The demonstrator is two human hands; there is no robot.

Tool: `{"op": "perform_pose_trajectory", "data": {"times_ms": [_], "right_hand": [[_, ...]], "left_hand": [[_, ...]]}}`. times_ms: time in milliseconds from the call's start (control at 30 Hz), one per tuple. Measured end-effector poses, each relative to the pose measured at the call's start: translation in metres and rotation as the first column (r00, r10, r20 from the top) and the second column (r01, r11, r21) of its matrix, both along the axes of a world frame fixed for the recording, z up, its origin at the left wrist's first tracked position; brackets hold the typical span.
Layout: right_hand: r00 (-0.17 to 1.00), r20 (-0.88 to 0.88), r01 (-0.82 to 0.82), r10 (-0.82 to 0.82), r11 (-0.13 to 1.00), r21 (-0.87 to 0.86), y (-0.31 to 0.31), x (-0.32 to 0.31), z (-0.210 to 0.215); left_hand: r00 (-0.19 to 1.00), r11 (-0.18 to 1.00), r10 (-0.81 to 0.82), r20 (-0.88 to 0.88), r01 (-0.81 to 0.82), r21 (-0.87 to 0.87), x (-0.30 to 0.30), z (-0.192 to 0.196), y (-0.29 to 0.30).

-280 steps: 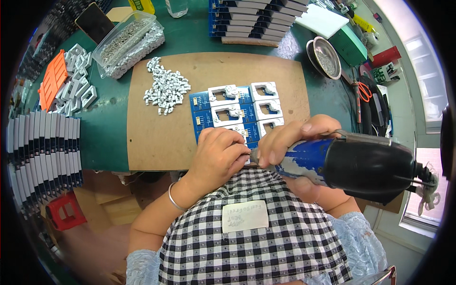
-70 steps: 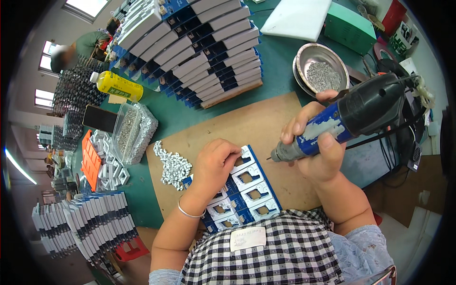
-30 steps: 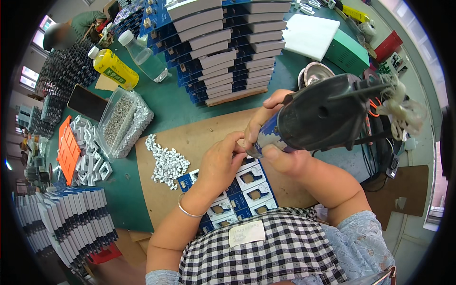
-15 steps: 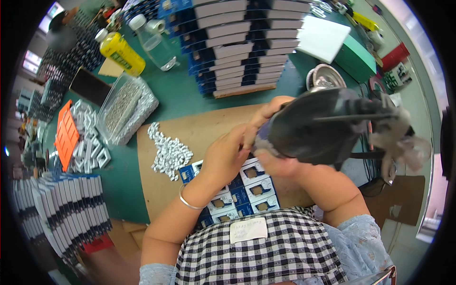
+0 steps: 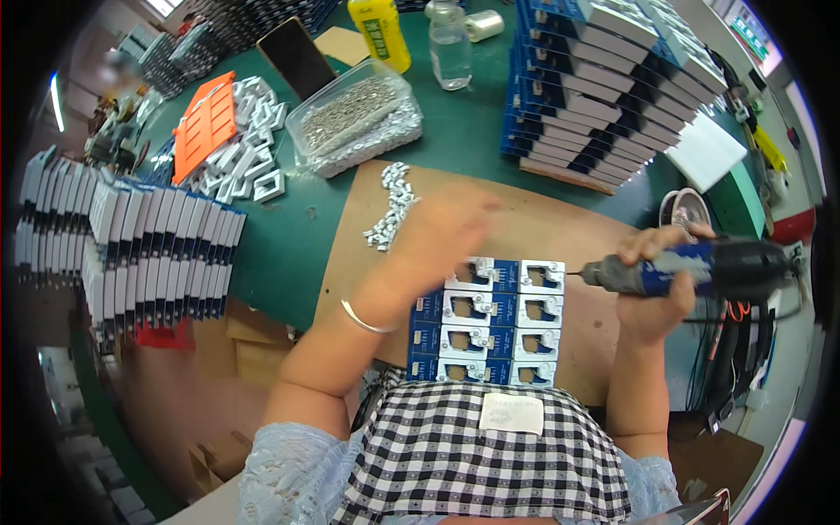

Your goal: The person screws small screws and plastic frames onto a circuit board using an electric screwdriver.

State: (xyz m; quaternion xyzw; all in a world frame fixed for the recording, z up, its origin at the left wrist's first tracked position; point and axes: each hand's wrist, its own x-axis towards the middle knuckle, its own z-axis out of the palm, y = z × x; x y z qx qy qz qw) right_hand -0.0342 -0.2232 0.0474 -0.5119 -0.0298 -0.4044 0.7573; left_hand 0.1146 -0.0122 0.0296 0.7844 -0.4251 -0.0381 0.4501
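My right hand [image 5: 654, 276] grips a blue and black electric screwdriver [image 5: 744, 267], held level with its thin bit pointing left. Below and left of the bit lies a blue circuit-board panel [image 5: 503, 337] carrying rows of white plastic frames [image 5: 536, 311] with cut-out middles. My left hand [image 5: 455, 223] is smeared by motion above the panel's far left corner, beside a scattered heap of small white pieces [image 5: 395, 206]. Whether its fingers hold anything cannot be made out.
A clear tub of small metal parts [image 5: 350, 114] stands beyond the brown board [image 5: 604, 236]. Left of it are white frames [image 5: 254, 162] and an orange tray [image 5: 203, 127]. Stacked panels rise at far right [image 5: 604, 96] and left [image 5: 157, 249]. Bottles [image 5: 450, 52] stand at the back.
The screwdriver has come down from close in front of the view to the panel's right. My hands have parted, the left moving toward the small pieces. The view has shifted.
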Motion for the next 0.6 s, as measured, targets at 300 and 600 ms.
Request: {"op": "perform_pose_trajectory", "data": {"times_ms": [300,600], "right_hand": [[0.998,-0.036,0.042,-0.043,0.998,-0.036,0.006,-0.005,0.004],[0.994,-0.065,0.091,-0.092,0.996,-0.017,0.006,-0.008,0.0]], "left_hand": [[0.927,0.907,0.362,0.099,-0.375,0.194,0.072,-0.039,0.082],[0.935,0.876,0.342,0.097,-0.354,0.328,0.088,-0.035,0.084]]}}
